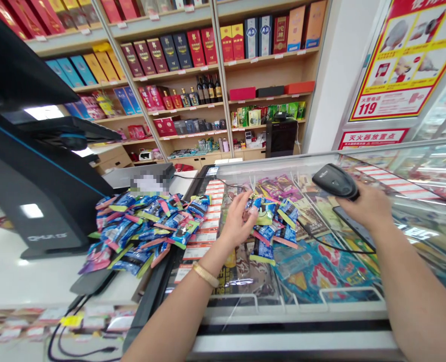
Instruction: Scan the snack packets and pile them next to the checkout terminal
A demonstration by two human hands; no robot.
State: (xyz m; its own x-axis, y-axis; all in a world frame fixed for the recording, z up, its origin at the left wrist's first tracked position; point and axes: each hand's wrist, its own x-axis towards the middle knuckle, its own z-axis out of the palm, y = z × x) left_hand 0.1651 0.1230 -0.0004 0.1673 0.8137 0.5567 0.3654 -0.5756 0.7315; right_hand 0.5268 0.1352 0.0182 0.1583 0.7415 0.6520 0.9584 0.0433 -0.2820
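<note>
My left hand (240,217) reaches over a small pile of blue snack packets (263,250) on the glass counter top (245,304). Its fingers are apart, with the fingertips at the pile's left edge; it holds nothing that I can see. My right hand (371,205) is closed around the handle end of a black barcode scanner (332,180), raised above the glass. The scanner's head points left, and some of my right fingers are hidden. A larger heap of similar blue and pink packets (147,229) lies to the left.
A dark checkout terminal (45,191) stands at the left. Below my right hand a dark flat device (353,226) lies on the glass, near a black cable (336,248). Loose cables (59,332) hang at lower left. Shelves of boxed goods (170,53) line the back.
</note>
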